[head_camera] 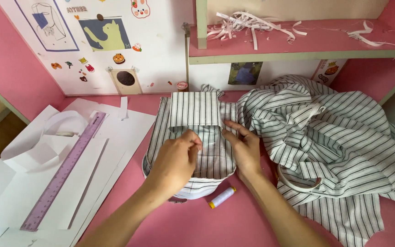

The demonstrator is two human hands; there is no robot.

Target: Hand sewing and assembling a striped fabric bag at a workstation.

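Hands meet mid-bench on a folded striped fabric piece point(193, 132): left hand point(175, 161) pinching it with bunched fingers, right hand point(243, 147) pressing flat, fingers spread. Loose striped cloth point(334, 137) crowds the right edge; paper sheets point(37, 183) and a purple ruler point(65, 169) fill the left. A thread spool point(222, 197) lies on bare pink bench point(197, 224) nearer me.

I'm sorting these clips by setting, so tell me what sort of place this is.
Most likely a home sewing or craft corner. Both hands, left hand and right hand, work a striped fabric piece on a pink table, with a spool of thread, a purple ruler and cut white paper sheets alongside.
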